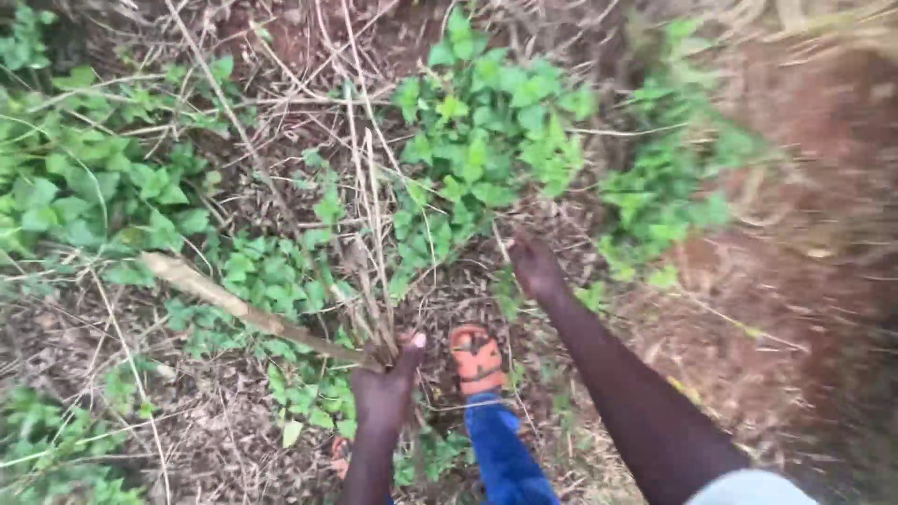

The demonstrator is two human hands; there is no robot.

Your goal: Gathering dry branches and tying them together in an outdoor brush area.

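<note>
Left hand (385,385), low centre, closed around the butt of a long pale-brown wooden stick (245,311), thumb raised; stick running out toward ten o'clock, lying low across the weeds, far tip broad and weathered. Bundle of thin dry straw-coloured grass stalks (369,220) rising from just above that hand toward twelve o'clock, base meeting the stick where the fist closes.

Right hand (535,265), at one o'clock from the left, reaching forward on a bare outstretched arm, fingers drawn together and pointing down into the litter; nothing visibly gripped, and blur too heavy to tell whether anything is pinched.

Between the two arms, at five o'clock from the left hand, a foot in an orange strapped sandal (478,356) below a blue trouser leg (501,454), planted on dry leaf litter.

Further out: patches of low broad-leaved green weeds (486,131) from nine round to two o'clock; bare reddish-brown soil (823,187), motion-blurred, at three o'clock.

Likely step: clearing or gathering undergrowth, stick steadying the stalks while the free hand goes down to the ground. Next move probably calling for a firm grip low on a stem, well clear of the sandalled foot.
</note>
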